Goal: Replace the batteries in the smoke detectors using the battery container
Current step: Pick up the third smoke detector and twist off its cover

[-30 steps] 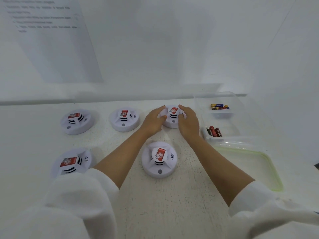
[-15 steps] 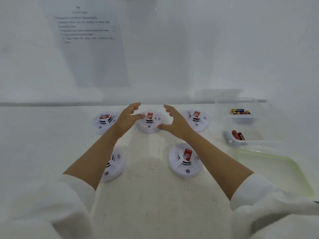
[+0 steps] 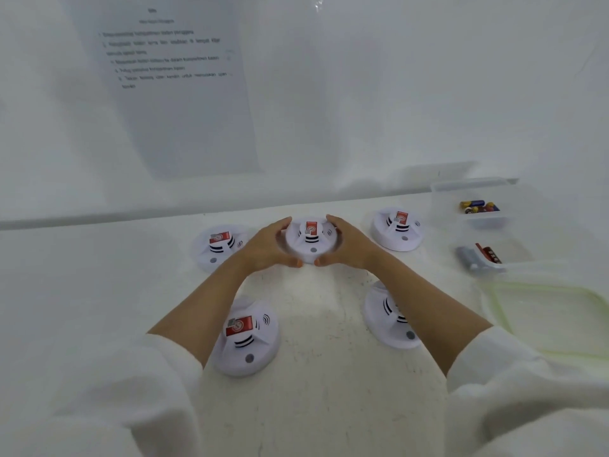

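- The left hand and the right hand cup the middle smoke detector from either side. The fingers curl round its far rim, and the thumbs lie along its near rim with their tips close together.
- That detector sits on the table in the back row, between the two hands. It is a round disc of smooth white plastic with a raised centre dome, dark slots in the dome's side, a small grey button at the front and a red label on top.
- The back-left smoke detector and the back-right smoke detector flank it. Both have the same shape and label.
- The front-left smoke detector lies just beside the left forearm, with a sound-wave mark printed by its dome.
- The front-right smoke detector is partly hidden behind the right forearm.
- Loose white fabric sleeves end above bare forearms.
- The table is white and matt, with fine speckles.
- The battery container stands at the right. It is a clear rectangular plastic box.
- Its far part holds mixed-colour batteries, and its near part holds grey and red batteries.
- A translucent lid with a pale green rim lies flat just in front of the container.
- A sheet of paper hangs on the white wall, its print too blurred to read.
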`<state>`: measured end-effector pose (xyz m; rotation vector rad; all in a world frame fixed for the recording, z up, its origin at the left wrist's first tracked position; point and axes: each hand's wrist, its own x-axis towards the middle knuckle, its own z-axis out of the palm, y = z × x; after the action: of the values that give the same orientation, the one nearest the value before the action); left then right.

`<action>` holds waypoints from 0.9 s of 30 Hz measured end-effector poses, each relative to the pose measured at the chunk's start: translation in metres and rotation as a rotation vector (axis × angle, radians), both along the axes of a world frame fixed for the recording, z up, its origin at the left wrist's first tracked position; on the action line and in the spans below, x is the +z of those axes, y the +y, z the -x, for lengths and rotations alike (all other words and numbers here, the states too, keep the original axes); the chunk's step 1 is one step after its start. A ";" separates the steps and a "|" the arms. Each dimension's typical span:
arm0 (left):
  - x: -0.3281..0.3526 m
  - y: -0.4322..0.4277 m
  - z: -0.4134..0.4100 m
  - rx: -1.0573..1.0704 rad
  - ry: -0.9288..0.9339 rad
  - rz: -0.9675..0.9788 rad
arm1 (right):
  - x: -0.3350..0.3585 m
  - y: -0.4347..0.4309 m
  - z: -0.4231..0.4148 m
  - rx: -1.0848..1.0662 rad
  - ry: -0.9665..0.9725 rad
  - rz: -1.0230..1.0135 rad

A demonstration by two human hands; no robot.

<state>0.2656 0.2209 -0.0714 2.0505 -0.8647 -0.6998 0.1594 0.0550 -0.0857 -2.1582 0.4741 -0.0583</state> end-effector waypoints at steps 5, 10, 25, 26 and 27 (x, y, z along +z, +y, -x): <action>-0.010 -0.005 -0.004 0.010 -0.032 0.027 | -0.004 -0.001 -0.001 -0.007 -0.015 0.019; -0.011 -0.006 -0.001 0.057 -0.020 0.092 | -0.001 -0.002 -0.001 -0.005 -0.034 0.022; 0.036 -0.043 0.028 0.084 -0.157 0.173 | 0.046 -0.038 0.034 -0.020 -0.196 -0.005; 0.040 -0.050 0.035 0.086 -0.164 0.182 | 0.050 -0.045 0.040 -0.016 -0.209 -0.015; 0.044 -0.057 0.042 0.089 -0.172 0.194 | 0.055 -0.051 0.047 -0.014 -0.217 -0.025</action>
<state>0.2236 0.1641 -0.0277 1.9805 -0.8943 -0.3796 0.1124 0.0036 -0.0310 -2.0948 0.3619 -0.2900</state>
